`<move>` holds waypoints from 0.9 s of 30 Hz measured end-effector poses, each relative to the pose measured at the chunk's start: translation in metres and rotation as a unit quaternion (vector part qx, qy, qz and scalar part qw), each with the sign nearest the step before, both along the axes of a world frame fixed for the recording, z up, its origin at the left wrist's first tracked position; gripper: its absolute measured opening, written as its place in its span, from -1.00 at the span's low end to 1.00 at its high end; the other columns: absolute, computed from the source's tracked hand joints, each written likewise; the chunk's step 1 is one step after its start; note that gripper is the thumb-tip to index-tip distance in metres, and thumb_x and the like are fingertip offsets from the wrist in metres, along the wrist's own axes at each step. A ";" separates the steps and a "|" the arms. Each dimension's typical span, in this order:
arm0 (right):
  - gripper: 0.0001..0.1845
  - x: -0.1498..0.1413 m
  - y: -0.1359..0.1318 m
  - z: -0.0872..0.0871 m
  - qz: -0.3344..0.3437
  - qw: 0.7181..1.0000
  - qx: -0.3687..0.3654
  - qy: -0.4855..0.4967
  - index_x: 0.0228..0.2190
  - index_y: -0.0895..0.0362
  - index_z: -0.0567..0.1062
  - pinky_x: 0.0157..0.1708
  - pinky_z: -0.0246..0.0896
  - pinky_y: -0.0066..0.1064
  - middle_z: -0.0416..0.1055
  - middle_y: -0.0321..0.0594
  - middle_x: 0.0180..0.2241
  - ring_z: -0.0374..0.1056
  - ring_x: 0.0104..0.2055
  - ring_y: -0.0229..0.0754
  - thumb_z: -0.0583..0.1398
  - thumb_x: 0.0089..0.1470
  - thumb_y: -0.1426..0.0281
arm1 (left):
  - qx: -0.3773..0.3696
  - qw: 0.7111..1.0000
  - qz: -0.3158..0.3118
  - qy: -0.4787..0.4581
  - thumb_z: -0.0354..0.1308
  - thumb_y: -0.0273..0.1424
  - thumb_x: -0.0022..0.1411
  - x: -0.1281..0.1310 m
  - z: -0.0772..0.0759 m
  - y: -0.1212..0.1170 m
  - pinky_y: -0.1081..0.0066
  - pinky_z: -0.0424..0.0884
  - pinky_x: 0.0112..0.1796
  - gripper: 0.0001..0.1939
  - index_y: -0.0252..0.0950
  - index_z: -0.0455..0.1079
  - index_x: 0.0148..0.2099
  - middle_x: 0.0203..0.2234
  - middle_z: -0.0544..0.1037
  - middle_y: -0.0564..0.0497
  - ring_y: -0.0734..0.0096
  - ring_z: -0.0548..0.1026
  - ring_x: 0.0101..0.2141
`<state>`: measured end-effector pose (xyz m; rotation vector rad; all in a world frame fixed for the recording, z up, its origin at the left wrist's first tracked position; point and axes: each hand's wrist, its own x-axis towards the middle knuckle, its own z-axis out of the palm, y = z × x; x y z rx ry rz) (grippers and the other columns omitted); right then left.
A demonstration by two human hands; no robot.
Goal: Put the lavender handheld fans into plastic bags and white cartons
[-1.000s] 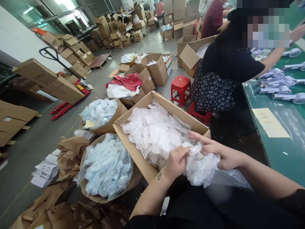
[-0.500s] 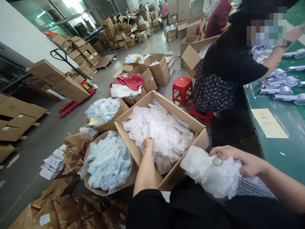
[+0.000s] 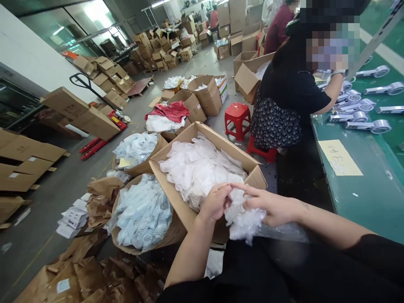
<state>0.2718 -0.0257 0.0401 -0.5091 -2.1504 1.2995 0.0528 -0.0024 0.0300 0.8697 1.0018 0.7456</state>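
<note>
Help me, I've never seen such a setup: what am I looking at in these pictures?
There is no robot: everything is seen from one camera worn on a person's head, looking forward and down. That person's bare right hand holds crumpled clear plastic; the left hand is beside it, its grip hard to make out. Just beyond stands an open cardboard box of whitish plastic pieces. On the green table to the right lie pale purple items and a yellow note.
</note>
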 end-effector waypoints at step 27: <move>-0.67 0.037 -0.028 0.013 -0.028 0.998 -0.004 -0.062 -0.11 0.08 0.41 0.02 0.18 -0.24 0.30 -0.04 0.01 0.25 0.08 -0.01 0.13 0.04 0.52 | 0.223 0.816 0.101 0.524 0.19 -0.38 0.09 -0.093 -0.137 0.094 0.23 0.17 0.04 -0.73 -0.32 0.39 -0.13 -0.08 0.45 -0.21 0.10 0.31 0.04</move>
